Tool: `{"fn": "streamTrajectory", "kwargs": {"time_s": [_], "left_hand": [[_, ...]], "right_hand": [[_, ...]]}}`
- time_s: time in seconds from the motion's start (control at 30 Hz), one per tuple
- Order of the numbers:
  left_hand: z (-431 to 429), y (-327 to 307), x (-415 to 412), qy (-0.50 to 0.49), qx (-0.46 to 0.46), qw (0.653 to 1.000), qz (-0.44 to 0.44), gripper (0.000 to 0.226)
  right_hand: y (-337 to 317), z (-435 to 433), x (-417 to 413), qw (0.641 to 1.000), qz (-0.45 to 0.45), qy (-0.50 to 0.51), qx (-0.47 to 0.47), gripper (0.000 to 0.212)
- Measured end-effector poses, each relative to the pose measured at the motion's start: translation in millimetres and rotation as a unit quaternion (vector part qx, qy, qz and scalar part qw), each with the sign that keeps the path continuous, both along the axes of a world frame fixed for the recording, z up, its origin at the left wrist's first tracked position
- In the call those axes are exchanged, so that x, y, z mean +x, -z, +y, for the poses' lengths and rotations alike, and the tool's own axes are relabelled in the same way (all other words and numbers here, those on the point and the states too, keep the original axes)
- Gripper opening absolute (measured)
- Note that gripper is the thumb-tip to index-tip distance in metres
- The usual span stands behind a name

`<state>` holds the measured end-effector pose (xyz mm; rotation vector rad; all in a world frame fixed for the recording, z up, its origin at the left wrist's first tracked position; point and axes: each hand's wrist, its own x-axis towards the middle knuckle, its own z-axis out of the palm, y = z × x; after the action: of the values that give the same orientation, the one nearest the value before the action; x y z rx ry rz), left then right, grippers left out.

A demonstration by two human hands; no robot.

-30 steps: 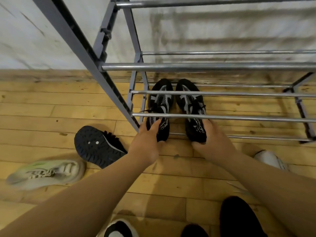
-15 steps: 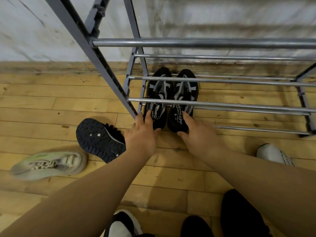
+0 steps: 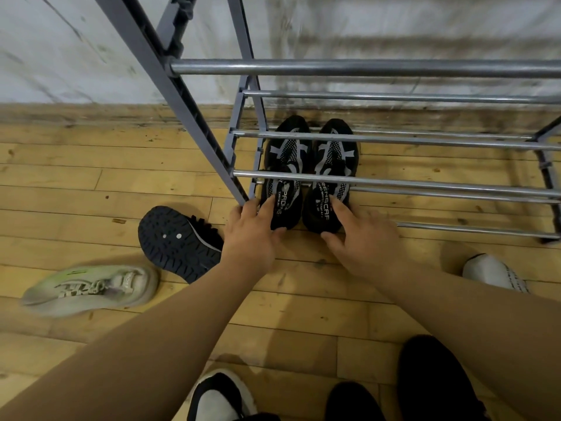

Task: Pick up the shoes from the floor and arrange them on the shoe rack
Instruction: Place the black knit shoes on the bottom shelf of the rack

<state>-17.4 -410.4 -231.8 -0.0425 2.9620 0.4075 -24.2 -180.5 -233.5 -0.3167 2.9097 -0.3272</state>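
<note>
Fingers (image 3: 268,208) of my left hand (image 3: 252,241) lie over the heel of the left black shoe (image 3: 288,159), thumb tucked beneath, pinching it. My right hand (image 3: 364,238) grips the heel of the right black shoe (image 3: 334,159) likewise, fingers fairly spread. Both shoes sit touching, side by side, in the lowest tier of the shoe rack (image 3: 394,68) at centre frame, toes toward the wall (image 3: 60,41). On the wooden floor (image 3: 91,183) I see a dark shoe (image 3: 179,241) sole-up left of centre, a pale green sneaker (image 3: 91,288) lower left, and a white shoe (image 3: 491,271) at right.
</note>
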Motion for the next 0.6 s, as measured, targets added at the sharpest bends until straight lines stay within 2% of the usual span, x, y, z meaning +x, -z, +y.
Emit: {"fn": "streamTrajectory", "kwargs": {"time_s": [0.23,0.37,0.47,0.6], "left_hand": [[-1,1,20,0.015,-0.002,0.998,0.059,0.063],[3,-2,14,-0.012,-0.011,1.000,0.025,0.065],[6,-5,14,-0.006,-0.027,1.000,0.015,0.068],[13,-17,35,-0.031,0.014,0.999,-0.026,0.086]], "right_hand": [[4,16,11,0.999,0.009,-0.040,0.023,0.071],[5,15,14,0.999,0.007,-0.027,0.017,0.066],[-3,9,24,0.999,-0.019,0.014,-0.028,0.067],[-25,19,57,0.991,-0.080,0.058,-0.093,0.077]]}}
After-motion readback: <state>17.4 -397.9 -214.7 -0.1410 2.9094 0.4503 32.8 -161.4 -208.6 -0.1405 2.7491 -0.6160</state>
